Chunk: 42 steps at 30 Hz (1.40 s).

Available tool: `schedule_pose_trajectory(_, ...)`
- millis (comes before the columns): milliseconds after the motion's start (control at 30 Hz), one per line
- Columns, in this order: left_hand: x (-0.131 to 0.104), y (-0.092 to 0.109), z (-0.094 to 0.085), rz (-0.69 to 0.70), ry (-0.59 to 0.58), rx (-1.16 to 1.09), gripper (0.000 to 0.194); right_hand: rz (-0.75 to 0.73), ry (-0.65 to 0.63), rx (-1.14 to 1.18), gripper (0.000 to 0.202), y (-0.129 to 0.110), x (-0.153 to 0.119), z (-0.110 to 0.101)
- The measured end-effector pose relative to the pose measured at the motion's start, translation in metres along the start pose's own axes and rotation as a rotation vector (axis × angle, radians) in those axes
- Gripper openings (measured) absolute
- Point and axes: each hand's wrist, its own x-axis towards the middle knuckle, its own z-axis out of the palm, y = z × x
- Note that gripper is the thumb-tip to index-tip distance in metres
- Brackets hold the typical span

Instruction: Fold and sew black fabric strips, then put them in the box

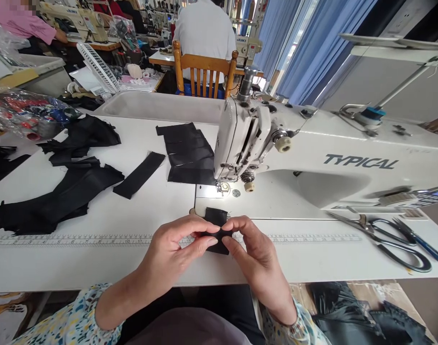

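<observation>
Both hands pinch a small strip of black fabric (217, 248) at the table's front, over the printed ruler (107, 239). My left hand (179, 247) grips its left side between thumb and forefinger. From the right, my right hand (253, 247) pinches the same strip, fingertips almost meeting the left ones. Just beyond the strip is the sewing machine's needle and presser foot (222, 186). Several black fabric pieces (188, 151) lie left of the machine head, with one loose strip (139, 175) beside them. A larger black pile (61, 196) spreads across the left of the table.
The white sewing machine (312, 143) fills the right side. Scissors (384, 239) and small snips (420, 239) lie at the right front. A plastic bag of thread spools (28, 115) sits far left. More black fabric (363, 311) lies below right. A person in white (204, 33) sits ahead.
</observation>
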Motion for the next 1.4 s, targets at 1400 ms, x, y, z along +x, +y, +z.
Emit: schedule_pose_trajectory(1400, -0.003, -0.009, 0.000, 0.189, -0.011, 0.195, 0.010, -0.102, 0.027, -0.238, 0.011, 0.000, -0.004, 0.000)
